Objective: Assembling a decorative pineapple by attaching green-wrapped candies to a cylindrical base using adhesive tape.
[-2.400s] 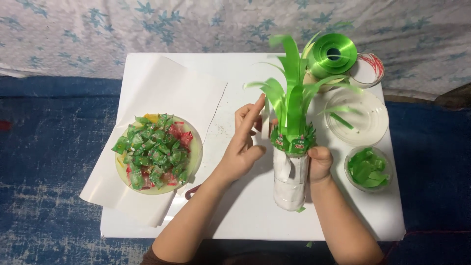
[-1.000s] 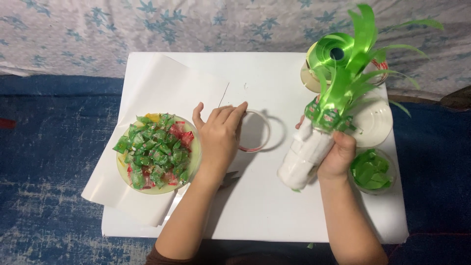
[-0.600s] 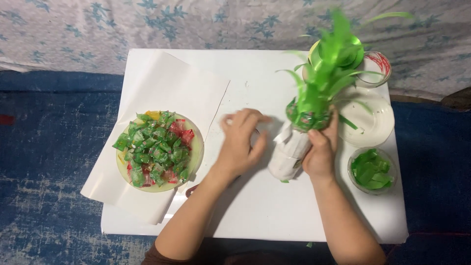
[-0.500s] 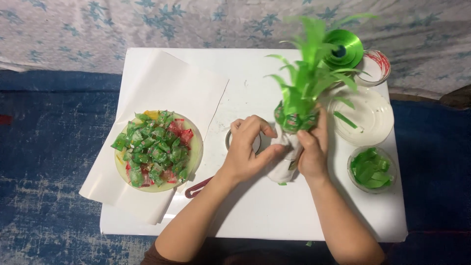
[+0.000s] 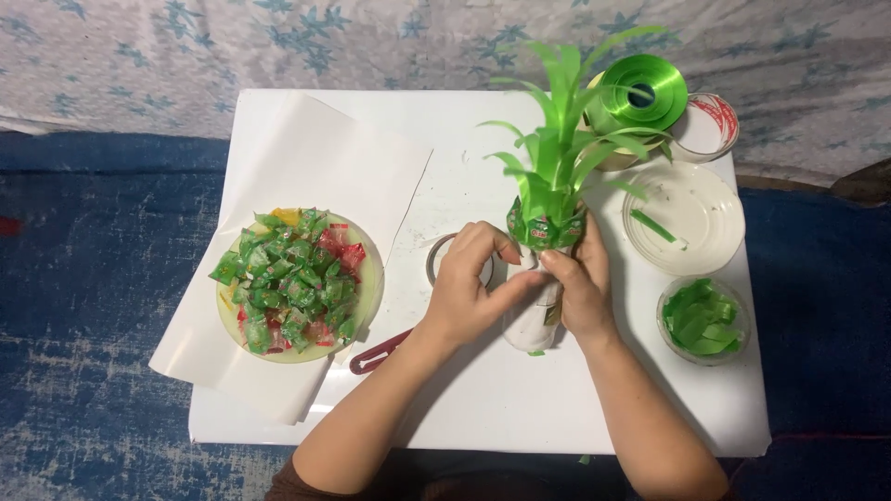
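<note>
left hand: clenched around something small at the fingertips, pressed against the white bottle just under its ring of candies; what the fingertips pinch I cannot tell.
right hand: grasping the white bottle from the far side, thumb and fingers wrapped on its upper body.
bottle position: between my two hands, tilted, base resting on the table.
candy ring: green wrapped candies stuck around the neck, directly above my fingertips.
ribbon leaves: green strips fanning up and away from my hands.
risk 1: bottle is tilted and, I judge, top-heavy; if my right hand loosens, it may roll or tip toward the bowls.
risk 2: pressing too hard at the neck may knock the candies loose or crush the nearest ribbon leaves.
tape ring: just behind my left hand, partly hidden; my wrist could drag it.
scissors handle: dark red, just beside my left forearm; an elbow shift could push it off the edge.
plate of candies: well left of my left hand, on white paper.
small bowl of green pieces: near my right forearm; easily bumped.
white bowl: beyond my right hand.
ribbon spool: farther out, beside a tape roll.
</note>
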